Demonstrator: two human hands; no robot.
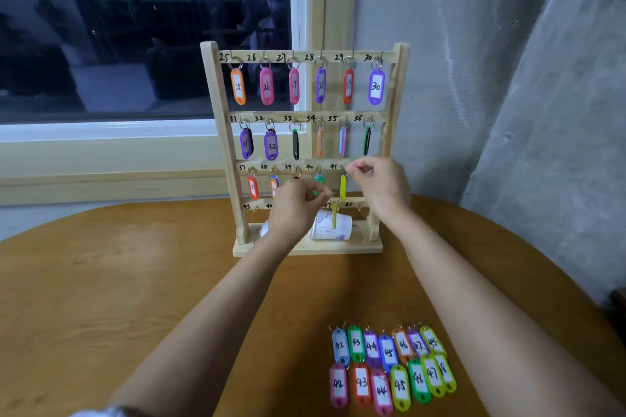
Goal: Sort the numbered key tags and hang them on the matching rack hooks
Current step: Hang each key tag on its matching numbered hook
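**Hook 41: get that ring all the way on before you let go**

Only the head view to go on, so here's what it gives you.

The rack stands at the back of the table. Its top two rows are filled, and the third row is filled up to 41. Your right hand is up at hook 41, fingers curled, thumb and forefinger pinched tight. It looks to have the ring of the yellow-green tag hanging there, though the ring is too small to be sure.

Your left hand is lower, in front of hook 40, fingertips also pinched shut. A second yellow-green tag dangles right below them, so my guess is you're holding that one by its ring. I can't read a number on either tag, since both are edge-on.

If that's the twin for 41, here's how I'd do it:
- Steady the hook side with your right hand.
- Bring the left one up and slip the ring over the hook tip square-on, not at an angle.
- Don't open either pinch until the ring sits at the bottom of the hook, because these tags swing and slide off easily.

After that there are the loose tags near your right forearm, laid in two rows, 42 to 48. The 42 label is hidden behind your right hand. A paper cup lies on its side behind the rack base, so mind it.
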